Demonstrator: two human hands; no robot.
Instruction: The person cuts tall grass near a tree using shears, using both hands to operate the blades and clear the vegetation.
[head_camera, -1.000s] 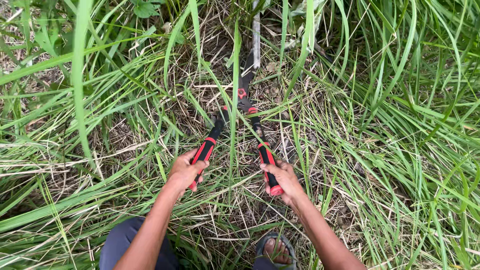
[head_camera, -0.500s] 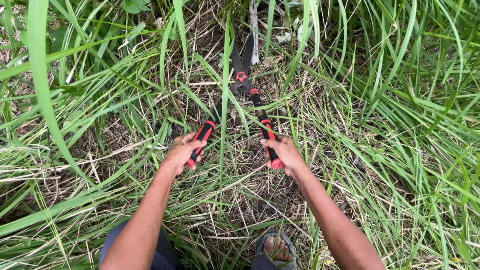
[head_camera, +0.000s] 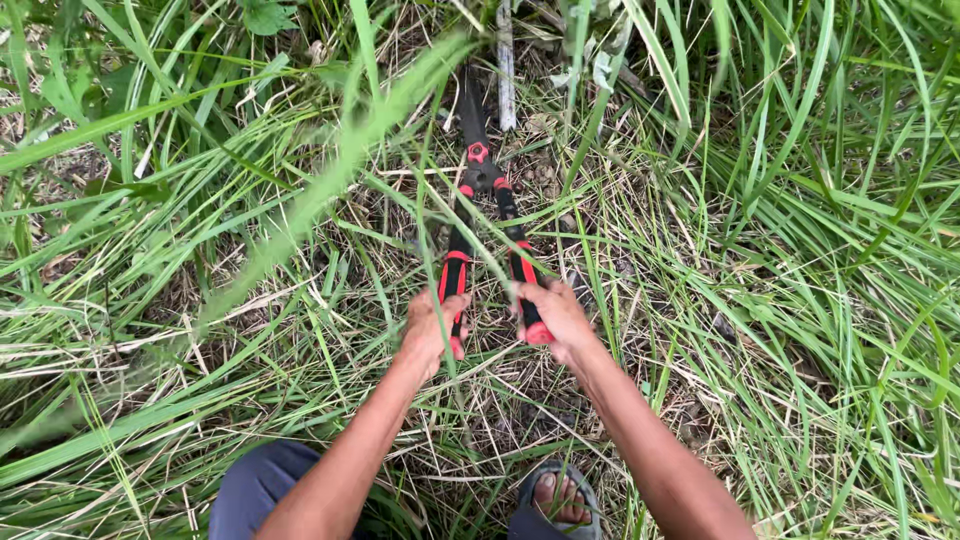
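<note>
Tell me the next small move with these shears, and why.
Probably spread the handles apart to reopen the blades. The left hand and right hand hold the red-and-black handles of the shears close together, so the blades look shut, their tips beside a thin pale stem that stands uncut amid tall grass.

Shears (head_camera: 480, 190): matt metal, plastic grips.

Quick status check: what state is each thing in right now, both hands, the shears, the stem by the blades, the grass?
Left hand: shut on the shears' left handle.
Right hand: shut on the right handle.
Hedge shears: handles close together, blades nearly shut, pointing away.
Thin pale stem: upright, just right of the blades; contact unclear.
Long grass: uncut, leaning across the tool.
Sandalled foot: planted on flattened dry grass.
</note>
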